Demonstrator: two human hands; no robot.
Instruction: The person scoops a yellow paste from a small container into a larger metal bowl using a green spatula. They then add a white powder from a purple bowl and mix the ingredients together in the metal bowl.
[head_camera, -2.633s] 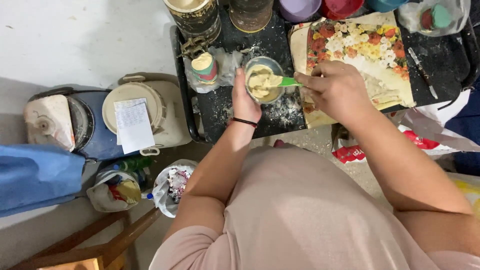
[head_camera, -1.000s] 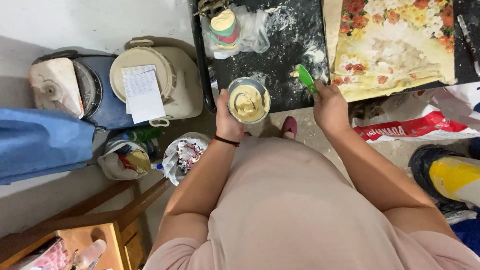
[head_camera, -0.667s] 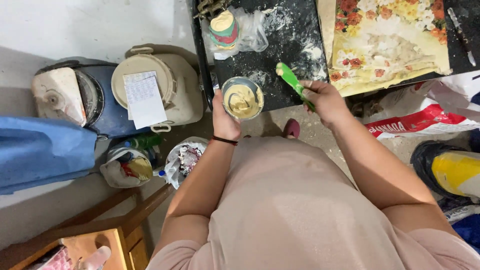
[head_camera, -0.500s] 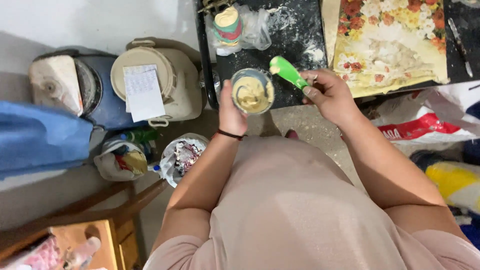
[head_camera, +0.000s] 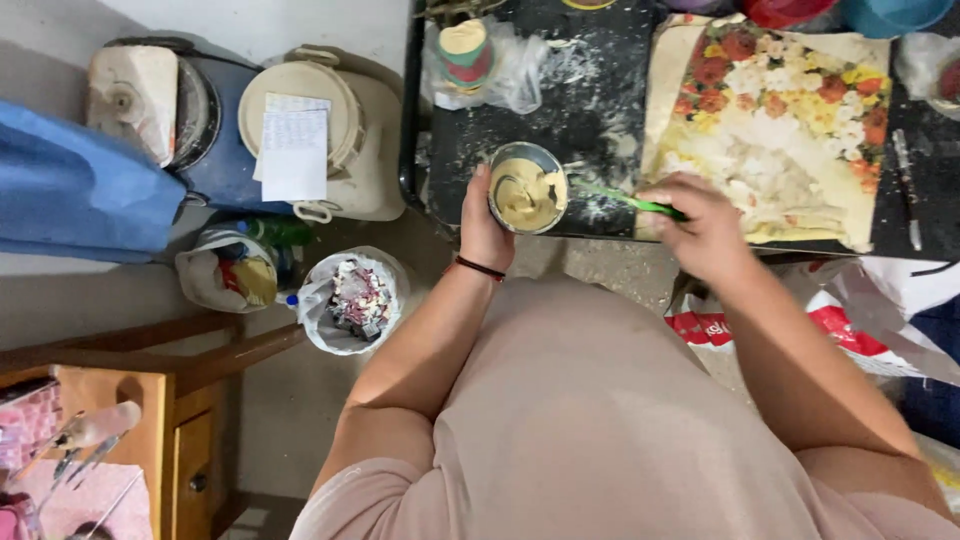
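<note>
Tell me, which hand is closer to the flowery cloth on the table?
The right hand. It rests over the flowery cloth's near edge, holding a green spatula. The left hand is off to the cloth's left, gripping the small bowl of batter.

Left hand (head_camera: 484, 222) raised forward, fingers curled in grip, dark band at wrist. Right hand (head_camera: 702, 228) extended forward beside it, fingers closed, knuckles up. Both forearms bare.
</note>
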